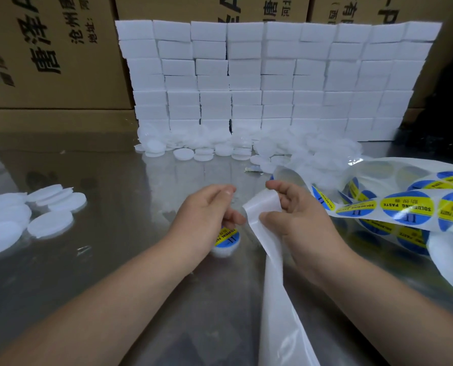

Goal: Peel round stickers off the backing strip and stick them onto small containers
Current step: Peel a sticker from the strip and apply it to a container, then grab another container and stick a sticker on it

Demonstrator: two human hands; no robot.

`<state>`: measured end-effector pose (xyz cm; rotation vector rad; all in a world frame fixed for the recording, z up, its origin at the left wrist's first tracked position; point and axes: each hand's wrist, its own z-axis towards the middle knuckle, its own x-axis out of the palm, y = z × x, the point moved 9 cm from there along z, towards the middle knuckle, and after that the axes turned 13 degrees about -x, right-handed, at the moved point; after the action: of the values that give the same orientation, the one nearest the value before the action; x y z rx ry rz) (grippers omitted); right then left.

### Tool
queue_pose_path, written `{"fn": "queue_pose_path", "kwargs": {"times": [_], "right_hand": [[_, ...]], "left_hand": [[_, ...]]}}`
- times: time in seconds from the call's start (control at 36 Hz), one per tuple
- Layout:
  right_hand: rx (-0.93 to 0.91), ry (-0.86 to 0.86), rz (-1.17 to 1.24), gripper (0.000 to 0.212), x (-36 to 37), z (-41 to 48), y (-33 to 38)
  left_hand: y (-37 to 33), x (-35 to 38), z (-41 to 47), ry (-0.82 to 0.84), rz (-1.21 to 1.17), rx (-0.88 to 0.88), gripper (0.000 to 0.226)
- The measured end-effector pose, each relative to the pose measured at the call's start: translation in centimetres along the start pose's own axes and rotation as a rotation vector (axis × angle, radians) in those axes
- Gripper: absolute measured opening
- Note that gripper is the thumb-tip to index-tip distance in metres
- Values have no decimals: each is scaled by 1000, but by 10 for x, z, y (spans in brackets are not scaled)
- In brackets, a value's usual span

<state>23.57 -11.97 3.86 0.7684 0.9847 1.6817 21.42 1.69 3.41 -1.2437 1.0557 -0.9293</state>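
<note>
Nearest, at 6 o'clock, the peeled tail of the glossy white paper backing strip (278,299) hangs off the bottom edge over the shiny metal tabletop (114,273). It rises to the right hand (299,220), which grips it with the thumb below and the fingers curled over the fold.

At 9 o'clock from that hand, close by but not touching it, the left hand (204,215) hovers with its fingers curled. Under them, on the tabletop, sits a small container (224,245) of white plastic that already wears a blue-and-yellow label. I cannot tell whether the hand grips it, presses it or only covers it.

From the right hand the strip's long axis swings to 3 o'clock, carrying the blue-and-yellow round stickers (404,210) in a row. The nearest one peeks out just beyond the right fingertips, so the left hand would probably have to cross toward 3 o'clock to peel it.

At 9 o'clock, well apart, lie flat white discs (48,223). At 12 o'clock a heap of unlabelled white containers (220,149) lies along the foot of a wall of white foam blocks (273,80). Brown cardboard boxes (48,62) stand behind the wall.
</note>
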Motion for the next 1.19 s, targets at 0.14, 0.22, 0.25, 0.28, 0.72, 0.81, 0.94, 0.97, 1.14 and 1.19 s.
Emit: {"fn": "queue_pose_path", "kwargs": {"times": [0.14, 0.22, 0.25, 0.28, 0.72, 0.81, 0.94, 0.97, 1.14, 1.19], "right_hand": [[-7, -11, 60, 43, 1, 0, 0], [-15, 20, 88, 44, 4, 0, 0], [-14, 36, 89, 45, 6, 0, 0], [-10, 54, 88, 46, 7, -1, -1], [35, 169, -90, 27, 18, -8, -5], [60, 175, -10, 23, 23, -8, -5], [51, 161, -268, 19, 15, -11, -5], [59, 133, -355, 31, 10, -12, -4], [1, 39, -608, 45, 1, -10, 8], [-17, 47, -654, 43, 2, -11, 9]], "left_hand": [[4, 6, -2, 76, -152, -110, 18], [5, 8, -2, 120, -291, -149, 10], [4, 7, -2, 129, -348, -160, 12], [4, 7, -2, 133, -402, -169, 14], [2, -5, 4, 62, -455, -124, 31], [5, -7, 4, 46, -414, -116, 30], [10, -12, 8, -28, -276, -84, 29], [10, -14, 8, -48, -250, -75, 27], [13, -17, 11, -85, -113, -55, 21], [14, -14, 10, -66, -86, -55, 22]]}}
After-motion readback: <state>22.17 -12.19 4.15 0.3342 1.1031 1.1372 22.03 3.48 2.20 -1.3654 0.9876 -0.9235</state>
